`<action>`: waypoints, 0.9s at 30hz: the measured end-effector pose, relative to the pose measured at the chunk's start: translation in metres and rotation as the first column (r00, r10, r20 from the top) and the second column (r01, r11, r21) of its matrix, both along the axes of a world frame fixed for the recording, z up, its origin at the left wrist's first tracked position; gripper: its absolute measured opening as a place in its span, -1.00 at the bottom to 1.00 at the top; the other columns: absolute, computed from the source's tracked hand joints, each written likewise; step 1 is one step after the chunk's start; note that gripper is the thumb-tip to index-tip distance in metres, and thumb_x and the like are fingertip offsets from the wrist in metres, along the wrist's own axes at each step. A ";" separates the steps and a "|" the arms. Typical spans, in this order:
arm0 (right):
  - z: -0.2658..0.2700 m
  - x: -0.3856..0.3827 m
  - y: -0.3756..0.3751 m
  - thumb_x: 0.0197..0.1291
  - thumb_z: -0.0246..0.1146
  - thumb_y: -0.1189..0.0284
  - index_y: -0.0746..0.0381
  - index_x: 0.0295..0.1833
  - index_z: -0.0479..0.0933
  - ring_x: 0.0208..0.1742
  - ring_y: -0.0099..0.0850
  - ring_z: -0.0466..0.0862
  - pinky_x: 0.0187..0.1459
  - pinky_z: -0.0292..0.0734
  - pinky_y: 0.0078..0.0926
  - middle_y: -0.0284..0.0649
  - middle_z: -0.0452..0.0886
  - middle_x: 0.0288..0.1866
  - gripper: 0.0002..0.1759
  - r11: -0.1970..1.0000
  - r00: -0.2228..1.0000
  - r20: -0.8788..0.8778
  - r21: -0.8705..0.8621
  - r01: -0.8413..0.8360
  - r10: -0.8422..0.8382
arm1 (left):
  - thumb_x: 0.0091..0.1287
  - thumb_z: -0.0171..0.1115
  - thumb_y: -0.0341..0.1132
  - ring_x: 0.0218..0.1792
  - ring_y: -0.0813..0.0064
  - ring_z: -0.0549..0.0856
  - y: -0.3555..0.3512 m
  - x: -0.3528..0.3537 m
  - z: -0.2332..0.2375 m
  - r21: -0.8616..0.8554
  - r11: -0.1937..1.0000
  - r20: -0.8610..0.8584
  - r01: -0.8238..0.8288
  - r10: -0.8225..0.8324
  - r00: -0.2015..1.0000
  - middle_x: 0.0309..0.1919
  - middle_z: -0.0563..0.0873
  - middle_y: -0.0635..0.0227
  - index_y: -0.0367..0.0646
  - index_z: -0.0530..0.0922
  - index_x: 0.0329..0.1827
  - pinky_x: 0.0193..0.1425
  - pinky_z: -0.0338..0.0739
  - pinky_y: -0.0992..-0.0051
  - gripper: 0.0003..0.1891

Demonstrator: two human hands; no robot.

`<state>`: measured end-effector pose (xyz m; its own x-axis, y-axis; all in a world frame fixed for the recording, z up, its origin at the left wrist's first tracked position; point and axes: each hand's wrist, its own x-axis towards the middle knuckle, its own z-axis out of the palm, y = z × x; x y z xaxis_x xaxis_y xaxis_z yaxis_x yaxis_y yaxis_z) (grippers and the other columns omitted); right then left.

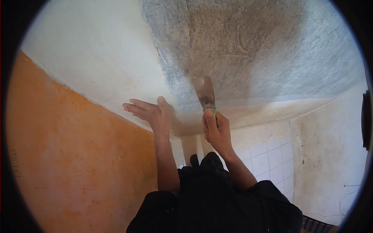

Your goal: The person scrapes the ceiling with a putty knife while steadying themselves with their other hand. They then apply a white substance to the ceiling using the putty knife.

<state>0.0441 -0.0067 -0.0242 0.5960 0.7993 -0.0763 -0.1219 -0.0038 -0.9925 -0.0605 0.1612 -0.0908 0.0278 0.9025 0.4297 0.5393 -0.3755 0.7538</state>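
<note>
My right hand (219,130) is wrapped round the green handle of a scraper (204,92), thumb along the grip. Its broad metal blade points up, over the bared grey patch (229,50) of the wall and near that patch's lower left part. My left hand (149,112) is empty, fingers stretched out to the left and thumb up. It is at the white painted surface (97,42), just left of the ragged edge where white paint meets grey.
An orange wall (77,155) stands close on my left, meeting the white surface along a slanting corner. White tiles (268,159) show low on the right, beside a stained pale wall (326,155). A thin cable (322,215) hangs at lower right.
</note>
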 end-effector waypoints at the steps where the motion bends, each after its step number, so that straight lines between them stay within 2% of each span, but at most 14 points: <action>1: -0.001 -0.001 -0.001 0.50 0.07 0.16 0.22 -0.38 0.42 -0.59 -0.76 0.29 -0.57 0.17 -0.67 -0.54 0.31 -0.60 -0.58 1.000 1.000 0.008 0.000 -0.004 0.004 | 0.43 -0.14 0.29 0.46 -0.34 -0.62 -0.002 -0.003 -0.001 -0.001 1.000 -0.010 0.002 -0.002 1.000 0.43 -0.64 -0.38 -0.41 -0.61 0.47 0.46 -0.48 -0.30 0.10; 5: -0.027 0.003 -0.004 0.50 0.08 0.17 0.22 -0.37 0.43 -0.58 -0.76 0.30 -0.56 0.17 -0.67 -0.55 0.31 -0.60 -0.59 1.000 1.000 0.018 -0.023 0.003 -0.002 | 0.43 -0.13 0.30 0.46 -0.34 -0.61 0.003 0.000 -0.002 0.003 1.000 -0.001 -0.013 0.013 1.000 0.43 -0.63 -0.37 -0.37 -0.60 0.48 0.46 -0.48 -0.31 0.10; 8: -0.014 -0.002 0.002 0.50 0.08 0.18 0.22 -0.37 0.44 -0.56 -0.76 0.30 -0.54 0.17 -0.68 -0.55 0.32 -0.58 -0.60 1.000 0.999 0.052 0.003 -0.008 0.008 | 0.43 -0.13 0.29 0.46 -0.35 -0.61 0.000 0.000 -0.002 0.008 1.000 -0.008 -0.015 0.015 1.000 0.43 -0.62 -0.37 -0.36 -0.60 0.48 0.45 -0.48 -0.32 0.09; 12: -0.025 0.005 -0.005 0.49 0.09 0.17 0.24 -0.35 0.46 -0.55 -0.75 0.32 -0.53 0.19 -0.66 -0.54 0.34 -0.58 -0.59 0.999 1.000 0.012 -0.026 -0.021 0.022 | 0.44 -0.15 0.28 0.46 -0.35 -0.60 0.000 0.002 -0.001 0.028 0.999 -0.002 -0.022 0.022 1.000 0.44 -0.62 -0.37 -0.36 -0.60 0.49 0.45 -0.47 -0.34 0.07; 17: -0.020 -0.005 0.002 0.49 0.09 0.18 0.26 -0.34 0.47 -0.53 -0.73 0.34 -0.51 0.23 -0.63 -0.50 0.36 -0.58 -0.59 1.000 0.997 0.076 0.009 0.011 -0.012 | 0.45 -0.14 0.25 0.46 -0.35 -0.60 -0.001 0.002 0.001 0.021 1.000 -0.010 -0.016 0.016 1.000 0.43 -0.62 -0.38 -0.39 -0.59 0.48 0.46 -0.46 -0.30 0.06; 21: -0.035 -0.001 -0.003 0.49 0.09 0.18 0.27 -0.33 0.47 -0.52 -0.73 0.34 -0.50 0.23 -0.63 -0.50 0.36 -0.57 -0.60 0.999 0.999 0.048 -0.051 -0.003 0.006 | 0.46 -0.15 0.23 0.47 -0.35 -0.59 0.000 0.000 -0.001 0.011 1.000 -0.039 -0.017 0.017 0.999 0.43 -0.62 -0.38 -0.41 -0.59 0.47 0.47 -0.46 -0.28 0.05; 23: -0.034 -0.008 -0.001 0.49 0.08 0.14 0.19 -0.35 0.41 -0.65 -0.78 0.24 -0.63 0.10 -0.72 -0.54 0.27 -0.63 -0.61 1.000 0.999 -0.052 0.006 0.004 -0.003 | 0.47 -0.16 0.24 0.47 -0.34 -0.60 0.001 0.000 -0.001 0.030 0.999 -0.033 -0.015 0.016 0.999 0.43 -0.63 -0.38 -0.41 -0.60 0.47 0.47 -0.47 -0.28 0.05; 25: -0.034 -0.006 -0.001 0.49 0.08 0.15 0.19 -0.35 0.41 -0.66 -0.78 0.24 -0.63 0.10 -0.72 -0.54 0.27 -0.63 -0.61 1.000 0.999 -0.038 0.018 0.012 -0.011 | 0.47 -0.18 0.24 0.46 -0.34 -0.60 -0.001 0.002 0.001 0.039 0.999 -0.031 -0.011 0.012 0.999 0.43 -0.63 -0.39 -0.41 -0.60 0.47 0.47 -0.47 -0.28 0.04; 27: -0.037 -0.005 -0.006 0.49 0.08 0.15 0.19 -0.35 0.41 -0.66 -0.78 0.24 -0.63 0.10 -0.72 -0.55 0.28 -0.64 -0.61 0.999 0.999 -0.028 0.026 0.023 -0.023 | 0.47 -0.18 0.23 0.46 -0.33 -0.61 -0.005 0.004 0.005 -0.024 1.000 0.031 -0.010 0.011 0.999 0.42 -0.64 -0.39 -0.41 -0.60 0.47 0.47 -0.48 -0.28 0.04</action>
<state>0.0388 -0.0123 -0.0610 0.6123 0.7873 -0.0718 -0.1490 0.0257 -0.9885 -0.0564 0.1565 -0.0855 0.0053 0.9125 0.4090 0.5194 -0.3520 0.7786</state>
